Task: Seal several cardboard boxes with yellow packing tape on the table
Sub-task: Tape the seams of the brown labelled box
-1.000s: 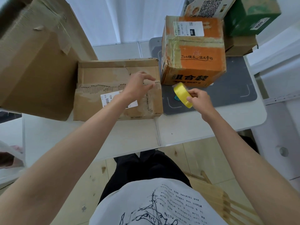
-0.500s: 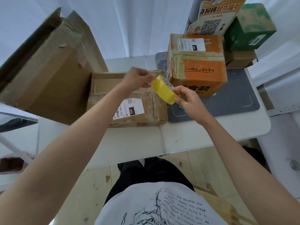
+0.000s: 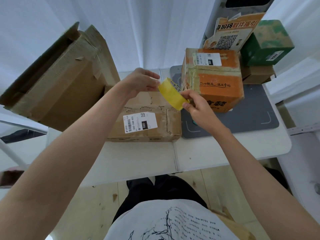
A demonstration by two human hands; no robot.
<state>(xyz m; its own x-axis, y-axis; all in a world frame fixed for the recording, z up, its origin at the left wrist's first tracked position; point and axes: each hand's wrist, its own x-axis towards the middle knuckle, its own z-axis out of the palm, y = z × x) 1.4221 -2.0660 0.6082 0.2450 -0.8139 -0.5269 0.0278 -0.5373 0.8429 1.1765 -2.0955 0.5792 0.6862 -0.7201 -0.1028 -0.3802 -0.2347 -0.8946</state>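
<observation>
Worktop (image 3: 225, 153): white, nearest edge bare in front of the person.

Flat brown box (image 3: 149, 122): lies on the worktop directly below the hands, shipping label up, its torn seam showing; judged the box to be sealed next.

Right hand (image 3: 199, 108): grip closed on the yellow tape roll (image 3: 171, 94), thumb and fingers pinching its near rim, holding it on edge above the flat brown box.

Left hand (image 3: 142, 82): fingertips curled onto the roll's far rim, likely feeling for the loose tape end; whether an end is lifted cannot be told.

Grey mat (image 3: 251, 122): on the worktop to the right.

Orange box (image 3: 218, 80): stands on the mat just beside the roll, old tape across it; close enough to crowd a pull toward the right.

Large open carton (image 3: 57, 80): tilted at far left, flaps loose.

Green box (image 3: 266, 44): far right, stacked on a small brown box (image 3: 256, 75).
</observation>
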